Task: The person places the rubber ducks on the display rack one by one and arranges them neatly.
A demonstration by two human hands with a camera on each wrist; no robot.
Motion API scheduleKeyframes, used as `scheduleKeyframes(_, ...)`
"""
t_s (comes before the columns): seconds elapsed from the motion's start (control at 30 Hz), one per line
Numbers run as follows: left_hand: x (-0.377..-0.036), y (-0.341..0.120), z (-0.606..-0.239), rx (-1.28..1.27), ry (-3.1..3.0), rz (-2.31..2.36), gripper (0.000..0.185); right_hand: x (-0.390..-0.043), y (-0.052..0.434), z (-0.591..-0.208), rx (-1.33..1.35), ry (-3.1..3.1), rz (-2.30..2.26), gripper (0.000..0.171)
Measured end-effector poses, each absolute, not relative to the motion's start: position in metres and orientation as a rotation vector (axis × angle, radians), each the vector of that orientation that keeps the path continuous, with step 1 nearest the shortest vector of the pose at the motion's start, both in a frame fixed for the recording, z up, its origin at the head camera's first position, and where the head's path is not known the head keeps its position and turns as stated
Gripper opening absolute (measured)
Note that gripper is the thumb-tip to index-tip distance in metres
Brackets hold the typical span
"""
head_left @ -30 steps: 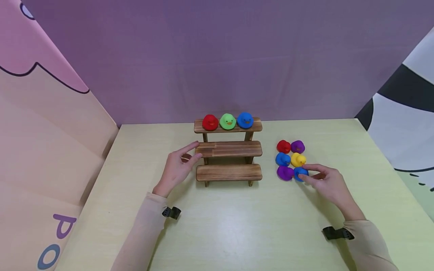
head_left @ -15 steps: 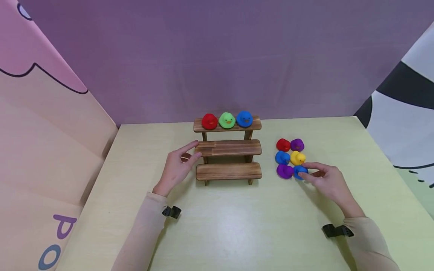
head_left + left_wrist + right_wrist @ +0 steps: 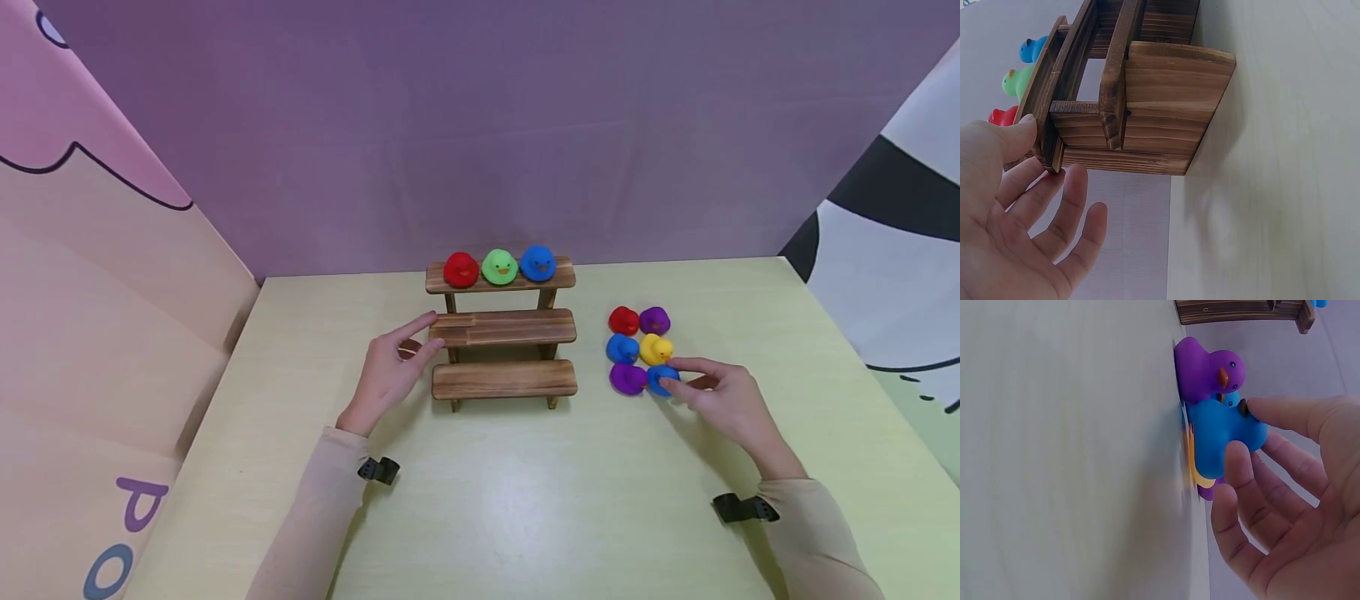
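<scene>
So my right hand (image 3: 723, 400) has its thumb and forefinger pinched on the small blue rubber duck (image 3: 662, 379) at the near right corner of the six-duck cluster on the pale yellow desk (image 3: 525, 500), beside a purple rubber duck (image 3: 627, 378) and in front of a yellow one (image 3: 656, 348); it looks not yet lifted. My left hand (image 3: 390, 375) lies open, fingertips steadying the left end of the three-tier dark wooden step shelf (image 3: 502, 329). By my reckoning only the top step is filled, with red (image 3: 460, 270), green (image 3: 498, 267) and blue (image 3: 537, 263) ducks, while the middle and bottom steps stand bare, so six ducks are left.
</scene>
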State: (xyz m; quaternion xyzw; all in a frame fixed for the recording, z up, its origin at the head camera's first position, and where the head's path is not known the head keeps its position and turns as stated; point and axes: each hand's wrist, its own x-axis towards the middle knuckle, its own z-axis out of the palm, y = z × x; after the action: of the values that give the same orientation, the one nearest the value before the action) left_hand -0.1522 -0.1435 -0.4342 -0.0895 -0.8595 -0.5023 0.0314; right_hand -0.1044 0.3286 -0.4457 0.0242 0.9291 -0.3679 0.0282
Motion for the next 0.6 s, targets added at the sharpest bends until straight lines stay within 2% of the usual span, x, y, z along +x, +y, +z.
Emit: scheduleKeyframes(0.6,-0.154,-0.144,-0.434,-0.285,-2.641,-1.543,0.046,-0.107,0.328,-0.43,0.013,2.964,-1.133,0.049)
